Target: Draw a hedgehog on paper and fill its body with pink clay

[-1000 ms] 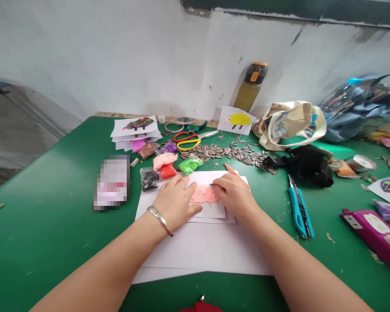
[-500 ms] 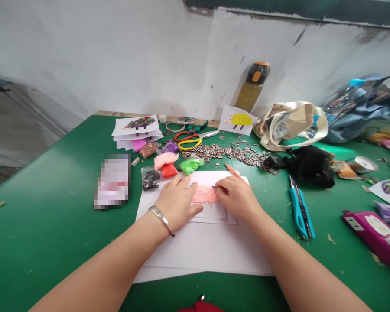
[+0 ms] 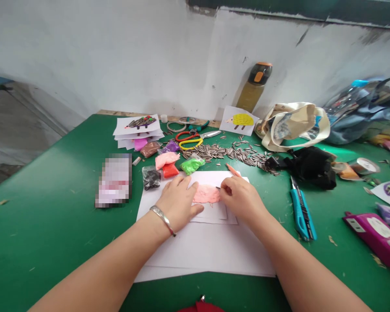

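Observation:
White sheets [image 3: 208, 247] lie stacked on the green table, with a smaller sheet on top that bears a flat pink clay shape [image 3: 207, 193]. My left hand [image 3: 178, 201] rests on the papers at the shape's left edge, fingers apart and holding nothing; a silver bangle is on that wrist. At the right edge of the shape, my right hand [image 3: 242, 197] is closed in a pinch on an orange pencil [image 3: 233, 170], whose dark tip points left at the clay. Bags of black clay [image 3: 151, 178] and green clay [image 3: 193, 165] sit just beyond the papers.
Sunflower seeds [image 3: 208, 151], scissors [image 3: 191, 141] and hedgehog pictures [image 3: 238, 120] lie further back. A bottle [image 3: 253, 86] stands by the wall. On the right are a cloth bag [image 3: 292, 125], a black strap bundle [image 3: 315, 167], a teal cutter [image 3: 301, 212] and a magenta device [image 3: 373, 236]. A blurred item [image 3: 114, 180] lies left.
My right hand has shifted slightly to the right, away from the middle of the pink shape. My left hand stays pressed on the papers.

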`<state>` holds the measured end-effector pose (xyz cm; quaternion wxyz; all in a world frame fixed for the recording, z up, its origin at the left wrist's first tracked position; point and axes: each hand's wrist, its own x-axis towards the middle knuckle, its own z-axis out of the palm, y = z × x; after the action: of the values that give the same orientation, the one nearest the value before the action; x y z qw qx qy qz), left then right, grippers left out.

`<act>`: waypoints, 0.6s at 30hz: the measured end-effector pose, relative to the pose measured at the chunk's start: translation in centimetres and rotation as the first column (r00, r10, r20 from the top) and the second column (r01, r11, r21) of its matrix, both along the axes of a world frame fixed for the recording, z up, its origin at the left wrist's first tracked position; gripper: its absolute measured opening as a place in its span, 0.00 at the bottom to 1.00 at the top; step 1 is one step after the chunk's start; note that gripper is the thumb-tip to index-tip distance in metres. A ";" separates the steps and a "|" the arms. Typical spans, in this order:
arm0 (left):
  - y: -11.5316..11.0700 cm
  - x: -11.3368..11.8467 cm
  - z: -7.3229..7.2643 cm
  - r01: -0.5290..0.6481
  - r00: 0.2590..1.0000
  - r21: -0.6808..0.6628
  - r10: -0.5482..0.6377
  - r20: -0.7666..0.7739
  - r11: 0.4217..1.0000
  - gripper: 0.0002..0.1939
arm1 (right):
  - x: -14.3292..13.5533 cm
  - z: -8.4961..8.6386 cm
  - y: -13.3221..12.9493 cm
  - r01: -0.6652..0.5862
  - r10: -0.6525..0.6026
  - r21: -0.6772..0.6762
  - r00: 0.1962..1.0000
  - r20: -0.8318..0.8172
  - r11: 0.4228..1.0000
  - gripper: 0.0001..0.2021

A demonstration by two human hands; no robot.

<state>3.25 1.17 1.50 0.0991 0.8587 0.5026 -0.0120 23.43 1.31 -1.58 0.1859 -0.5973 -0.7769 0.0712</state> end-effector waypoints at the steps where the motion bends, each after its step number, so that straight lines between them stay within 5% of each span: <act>1: 0.0 0.0 0.0 0.000 1.000 0.001 0.000 0.001 1.000 0.28 | 0.0 0.0 0.0 -0.014 0.014 0.003 1.000 0.003 1.000 0.09; 18: 0.0 0.1 0.3 -0.010 1.000 -0.019 0.010 -0.003 1.000 0.28 | 0.0 0.5 -0.4 0.048 -0.047 -0.078 0.999 0.010 0.996 0.09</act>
<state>3.37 1.13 1.76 0.1066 0.8552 0.5070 -0.0178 23.46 0.95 -1.03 0.1608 -0.6227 -0.7599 0.0948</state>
